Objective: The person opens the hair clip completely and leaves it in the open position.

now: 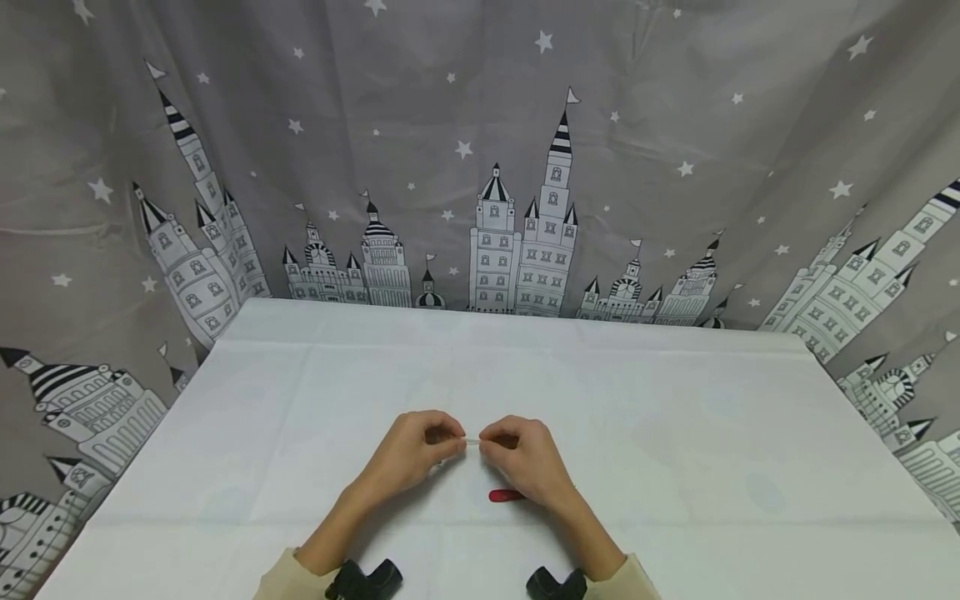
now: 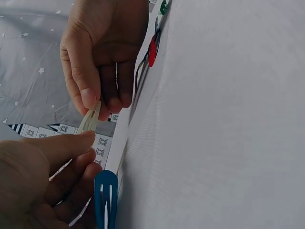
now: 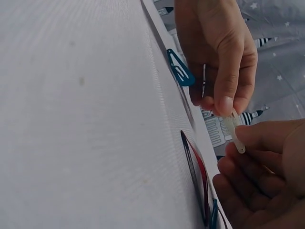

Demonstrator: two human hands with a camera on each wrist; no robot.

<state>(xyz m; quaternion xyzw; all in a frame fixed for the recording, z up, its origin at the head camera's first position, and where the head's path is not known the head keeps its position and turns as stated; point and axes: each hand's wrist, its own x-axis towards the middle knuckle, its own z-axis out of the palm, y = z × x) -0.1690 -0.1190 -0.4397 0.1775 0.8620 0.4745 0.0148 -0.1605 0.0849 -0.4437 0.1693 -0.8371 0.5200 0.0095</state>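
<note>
A pale cream snap hair clip [image 1: 472, 442] spans the small gap between my hands. My left hand [image 1: 408, 450] pinches one end of it between thumb and fingers, and my right hand [image 1: 528, 458] pinches the other end. In the left wrist view the two slits of the cream clip [image 2: 89, 119] show. Under the left hand lies a blue snap clip [image 2: 106, 195], hidden in the head view. Beside the right hand's palm a red clip [image 1: 506, 495] lies on the white cloth, partly covered by that hand.
Near the red clip are a dark blue clip [image 3: 214, 212] and a green one [image 2: 163, 6]. A white cloth [image 1: 675, 433] covers the table. Behind its far edge hangs a grey curtain [image 1: 420, 100] printed with castles and stars.
</note>
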